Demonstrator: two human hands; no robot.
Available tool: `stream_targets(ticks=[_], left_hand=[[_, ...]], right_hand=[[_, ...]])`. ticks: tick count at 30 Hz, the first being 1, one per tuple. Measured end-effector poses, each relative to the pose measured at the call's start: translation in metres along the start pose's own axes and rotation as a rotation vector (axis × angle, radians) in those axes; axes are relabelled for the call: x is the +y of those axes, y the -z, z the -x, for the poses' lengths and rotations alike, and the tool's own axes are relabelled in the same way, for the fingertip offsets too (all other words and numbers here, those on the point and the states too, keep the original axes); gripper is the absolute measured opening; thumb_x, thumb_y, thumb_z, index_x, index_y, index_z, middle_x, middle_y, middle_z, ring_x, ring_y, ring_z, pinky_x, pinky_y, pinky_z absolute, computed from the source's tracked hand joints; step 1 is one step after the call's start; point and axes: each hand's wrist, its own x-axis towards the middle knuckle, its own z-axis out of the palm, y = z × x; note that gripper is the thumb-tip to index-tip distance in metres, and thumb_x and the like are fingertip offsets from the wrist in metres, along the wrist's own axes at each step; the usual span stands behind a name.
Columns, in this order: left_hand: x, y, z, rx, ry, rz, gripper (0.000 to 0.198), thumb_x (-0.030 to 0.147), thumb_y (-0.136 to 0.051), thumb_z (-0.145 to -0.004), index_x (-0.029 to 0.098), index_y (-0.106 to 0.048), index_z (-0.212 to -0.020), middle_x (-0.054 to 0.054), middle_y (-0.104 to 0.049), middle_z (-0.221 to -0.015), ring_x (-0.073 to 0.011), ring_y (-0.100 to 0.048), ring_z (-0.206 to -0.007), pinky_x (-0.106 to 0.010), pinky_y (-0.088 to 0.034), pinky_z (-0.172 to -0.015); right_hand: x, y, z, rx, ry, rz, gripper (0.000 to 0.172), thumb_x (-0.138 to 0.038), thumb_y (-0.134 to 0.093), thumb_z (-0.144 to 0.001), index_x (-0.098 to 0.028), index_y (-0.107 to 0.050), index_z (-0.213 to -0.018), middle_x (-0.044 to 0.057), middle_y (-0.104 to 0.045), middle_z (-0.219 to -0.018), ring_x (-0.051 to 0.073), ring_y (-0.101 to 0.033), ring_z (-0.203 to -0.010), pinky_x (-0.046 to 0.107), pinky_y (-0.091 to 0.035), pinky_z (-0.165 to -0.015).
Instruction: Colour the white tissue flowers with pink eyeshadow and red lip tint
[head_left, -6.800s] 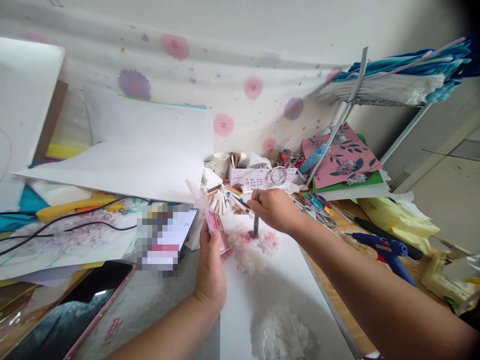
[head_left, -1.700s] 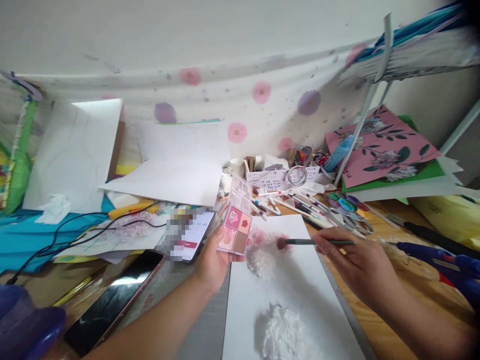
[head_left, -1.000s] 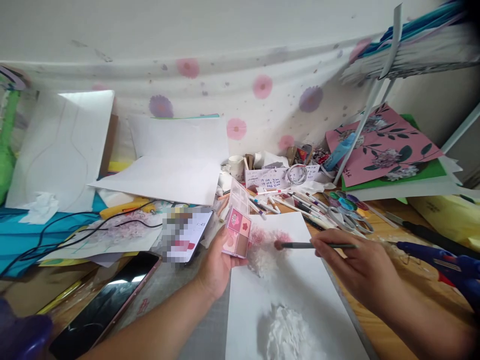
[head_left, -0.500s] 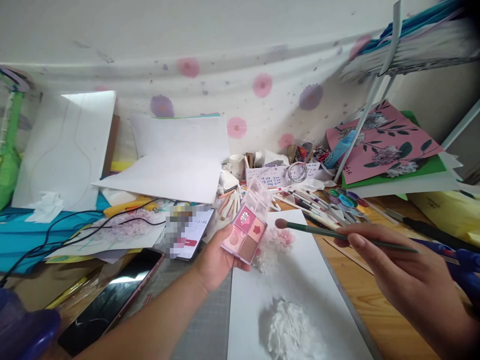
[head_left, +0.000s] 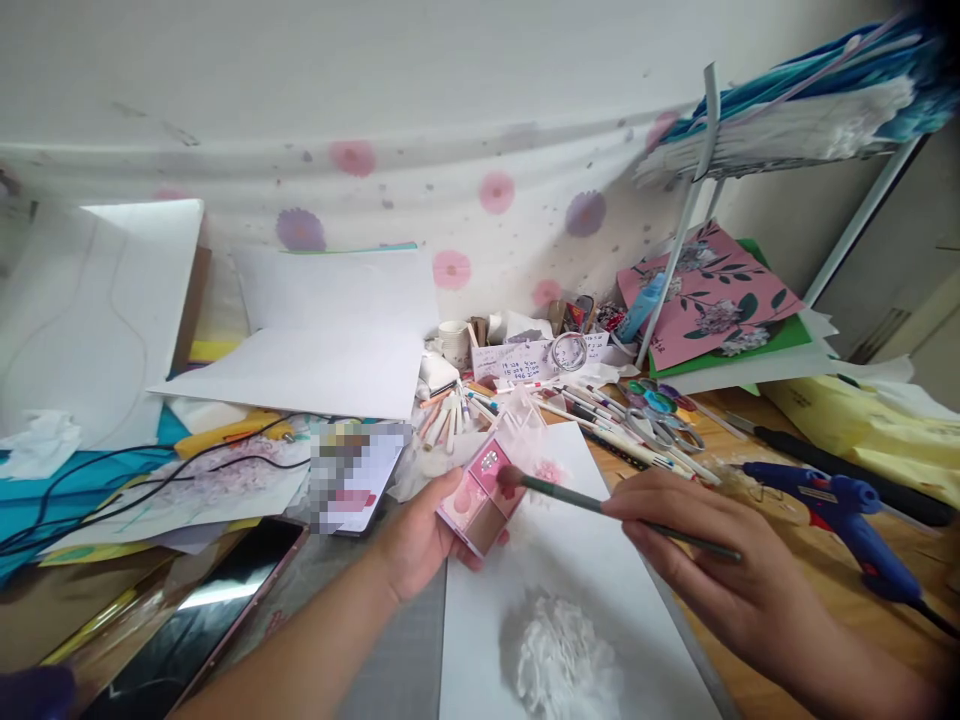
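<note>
One square pink plastic palette (head_left: 481,500), clamped in left hand (head_left: 420,532); right hand (head_left: 716,590) pinches a green-handled brush (head_left: 564,493), apparently loading colour at palette's far edge; next needs lightness.

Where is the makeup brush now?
Head view, right of centre: the right hand holds the makeup brush, bristles over the open makeup palette in the left hand.

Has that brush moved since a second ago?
Yes: against the pink-tinted flower, the brush has shifted left, its tip now over the palette.
</note>
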Motion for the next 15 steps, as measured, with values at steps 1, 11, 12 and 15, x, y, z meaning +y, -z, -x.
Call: stream_targets(ticks=[1,11,12,15], left_hand=[[0.000,0.000,0.000,0.004,-0.003,-0.008,0.057,0.055,-0.056,-0.082,0.017,-0.067,-0.122,-0.017,-0.073,-0.111,-0.0278,-0.072,-0.074,-0.023,-0.044,-0.042],[0.000,-0.001,0.001,0.003,0.003,-0.023,0.053,0.053,-0.054,-0.083,0.017,-0.068,-0.121,-0.017,-0.074,-0.105,-0.0267,-0.071,-0.073,-0.023,-0.044,-0.043],[-0.001,0.000,0.001,0.012,0.000,-0.028,0.054,0.053,-0.055,-0.083,0.016,-0.069,-0.118,-0.018,-0.074,-0.102,-0.0272,-0.071,-0.073,-0.023,-0.044,-0.043],[-0.002,0.001,0.001,0.000,-0.002,-0.055,0.054,0.054,-0.052,-0.084,0.012,-0.073,-0.110,-0.020,-0.074,-0.102,-0.0268,-0.071,-0.075,-0.022,-0.044,-0.044]], right_hand=[[0.000,0.001,0.000,0.021,0.011,0.003,0.025,-0.008,-0.054,-0.087,-0.025,-0.065,-0.101,0.004,-0.073,-0.088,0.017,-0.071,-0.080,0.025,-0.058,-0.069],[-0.012,0.002,-0.005,0.017,0.034,-0.001,0.026,-0.008,-0.055,-0.085,-0.026,-0.066,-0.100,0.003,-0.073,-0.085,0.017,-0.071,-0.076,0.024,-0.059,-0.065],[-0.013,0.003,-0.005,-0.011,0.031,-0.008,0.026,-0.009,-0.055,-0.086,-0.026,-0.066,-0.101,0.004,-0.073,-0.086,0.018,-0.071,-0.076,0.025,-0.059,-0.065],[-0.014,0.004,-0.004,-0.077,0.016,-0.007,0.022,-0.011,-0.053,-0.088,-0.025,-0.067,-0.096,0.003,-0.072,-0.080,0.017,-0.070,-0.069,0.024,-0.057,-0.059]])
